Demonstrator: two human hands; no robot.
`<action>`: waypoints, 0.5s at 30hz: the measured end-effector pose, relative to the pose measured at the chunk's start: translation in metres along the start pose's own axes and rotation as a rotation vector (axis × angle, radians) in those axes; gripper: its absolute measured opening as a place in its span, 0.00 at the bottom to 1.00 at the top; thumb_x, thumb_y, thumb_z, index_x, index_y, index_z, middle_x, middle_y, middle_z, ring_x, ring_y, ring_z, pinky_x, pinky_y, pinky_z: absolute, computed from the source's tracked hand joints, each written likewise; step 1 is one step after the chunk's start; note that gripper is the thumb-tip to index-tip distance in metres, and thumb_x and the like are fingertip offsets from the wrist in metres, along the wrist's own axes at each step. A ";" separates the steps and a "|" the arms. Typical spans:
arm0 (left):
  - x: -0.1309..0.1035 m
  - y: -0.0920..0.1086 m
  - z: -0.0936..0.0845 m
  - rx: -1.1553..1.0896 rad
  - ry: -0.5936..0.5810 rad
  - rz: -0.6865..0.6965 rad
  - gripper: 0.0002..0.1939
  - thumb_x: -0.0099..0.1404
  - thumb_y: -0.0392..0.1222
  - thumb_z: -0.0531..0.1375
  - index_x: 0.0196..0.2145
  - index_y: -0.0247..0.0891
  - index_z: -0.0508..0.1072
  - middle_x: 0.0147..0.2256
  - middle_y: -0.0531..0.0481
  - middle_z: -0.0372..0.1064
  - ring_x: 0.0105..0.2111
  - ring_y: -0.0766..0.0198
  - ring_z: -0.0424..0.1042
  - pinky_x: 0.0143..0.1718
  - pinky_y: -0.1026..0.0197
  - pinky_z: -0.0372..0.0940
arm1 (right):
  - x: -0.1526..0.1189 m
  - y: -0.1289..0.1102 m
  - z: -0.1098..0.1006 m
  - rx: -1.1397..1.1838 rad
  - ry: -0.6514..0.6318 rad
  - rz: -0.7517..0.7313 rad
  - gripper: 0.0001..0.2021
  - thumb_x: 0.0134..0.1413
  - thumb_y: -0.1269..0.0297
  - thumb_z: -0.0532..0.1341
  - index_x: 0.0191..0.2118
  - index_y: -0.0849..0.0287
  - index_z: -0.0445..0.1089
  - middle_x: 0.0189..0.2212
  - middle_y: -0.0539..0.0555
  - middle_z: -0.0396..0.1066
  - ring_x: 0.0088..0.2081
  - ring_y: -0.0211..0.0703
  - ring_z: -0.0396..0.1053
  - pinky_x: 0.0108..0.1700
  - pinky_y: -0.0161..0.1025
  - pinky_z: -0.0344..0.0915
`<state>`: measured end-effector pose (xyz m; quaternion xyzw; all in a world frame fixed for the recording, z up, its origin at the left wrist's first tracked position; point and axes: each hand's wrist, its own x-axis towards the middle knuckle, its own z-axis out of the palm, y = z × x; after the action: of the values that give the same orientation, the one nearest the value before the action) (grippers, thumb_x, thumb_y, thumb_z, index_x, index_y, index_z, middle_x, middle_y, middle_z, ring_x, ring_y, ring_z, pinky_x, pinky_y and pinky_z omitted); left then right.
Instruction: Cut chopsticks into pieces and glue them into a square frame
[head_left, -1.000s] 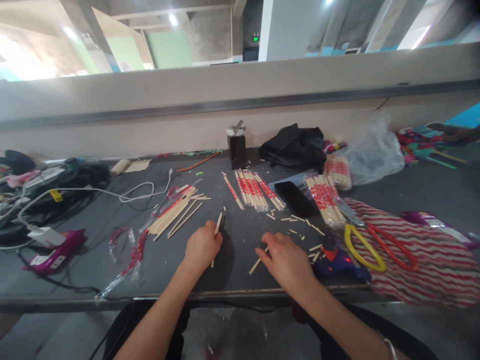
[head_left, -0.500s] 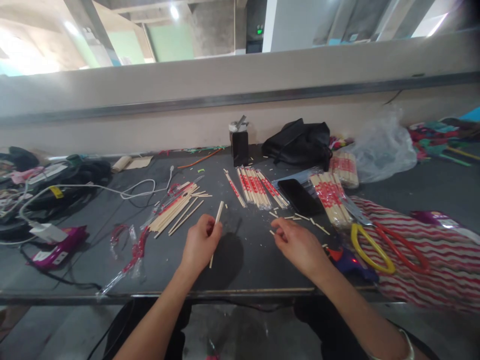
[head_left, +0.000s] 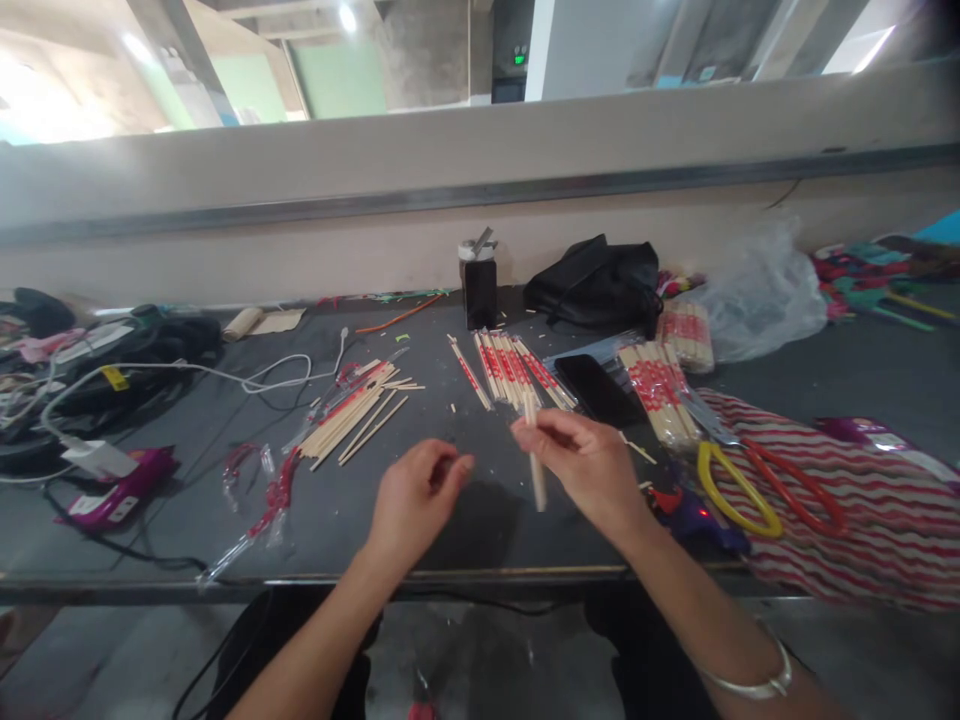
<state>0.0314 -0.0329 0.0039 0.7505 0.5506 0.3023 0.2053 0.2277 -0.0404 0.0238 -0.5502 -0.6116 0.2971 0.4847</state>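
A: State of the right hand [head_left: 596, 465]?
B: Closed in a pinch. Thumb and fingers grip the held sticks [head_left: 538, 488]; count unclear, blurred. Orientation: steeply tilted, on the hand's 9 o'clock side.
A: Left hand [head_left: 412, 500]?
B: At 9 o'clock from the right hand. Fingers curled, narrow opening to the thumb.
A: Locate the surrounding sticks, right hand as dial centre.
B: Loose pile [head_left: 349, 420]: between 9 and 10 o'clock, beyond the left hand. Clear sleeves [head_left: 508, 368]: 11 o'clock, containing red-marked sticks.
A: Other containers?
B: Clear pack [head_left: 658, 395]: between 1 and 2 o'clock, filled with red-marked sticks. Rear pack [head_left: 686, 335]: behind it, similar contents. Plastic bag [head_left: 765, 290]: beside the rear pack; contents cannot be determined. Dark container [head_left: 480, 290], light lid: 11 o'clock, beyond the sleeves; contents hidden.
A: Remaining items?
B: Phone [head_left: 596, 388]: 12 o'clock. Scissors [head_left: 795, 488]: 3 o'clock, on striped cloth [head_left: 885, 530].
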 end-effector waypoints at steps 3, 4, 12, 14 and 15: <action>0.015 -0.022 -0.011 0.242 0.024 -0.084 0.08 0.63 0.45 0.56 0.36 0.38 0.70 0.31 0.51 0.68 0.29 0.65 0.65 0.29 0.65 0.54 | 0.000 0.002 -0.003 -0.266 -0.002 -0.176 0.12 0.56 0.53 0.61 0.34 0.56 0.76 0.27 0.50 0.73 0.28 0.38 0.68 0.31 0.33 0.62; 0.018 -0.028 -0.011 0.304 -0.004 -0.105 0.08 0.63 0.45 0.56 0.35 0.38 0.70 0.31 0.50 0.68 0.30 0.64 0.66 0.29 0.64 0.54 | -0.002 0.004 0.001 -0.380 -0.049 -0.230 0.12 0.57 0.54 0.60 0.35 0.55 0.76 0.27 0.50 0.72 0.29 0.38 0.68 0.32 0.33 0.61; 0.020 -0.034 -0.004 0.488 -0.197 -0.161 0.09 0.62 0.44 0.55 0.29 0.40 0.71 0.28 0.49 0.73 0.30 0.62 0.69 0.27 0.62 0.49 | -0.008 0.021 0.052 -0.901 -0.347 -0.292 0.08 0.59 0.59 0.59 0.34 0.53 0.74 0.32 0.51 0.71 0.35 0.41 0.68 0.30 0.34 0.56; 0.020 -0.032 -0.007 0.475 -0.237 -0.151 0.08 0.61 0.43 0.55 0.29 0.40 0.72 0.29 0.49 0.73 0.31 0.62 0.70 0.27 0.63 0.49 | -0.003 0.025 0.053 -0.892 -0.354 -0.295 0.07 0.59 0.60 0.60 0.35 0.53 0.74 0.32 0.51 0.71 0.36 0.41 0.67 0.31 0.35 0.56; 0.020 -0.032 -0.009 0.459 -0.252 -0.147 0.08 0.61 0.42 0.55 0.29 0.40 0.73 0.29 0.49 0.73 0.31 0.62 0.70 0.27 0.63 0.50 | 0.000 0.027 0.053 -0.877 -0.354 -0.300 0.06 0.59 0.60 0.60 0.36 0.52 0.74 0.32 0.51 0.71 0.37 0.42 0.67 0.32 0.35 0.56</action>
<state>0.0071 -0.0043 -0.0056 0.7670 0.6280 0.0581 0.1184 0.1896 -0.0254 -0.0186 -0.5493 -0.8244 0.0276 0.1338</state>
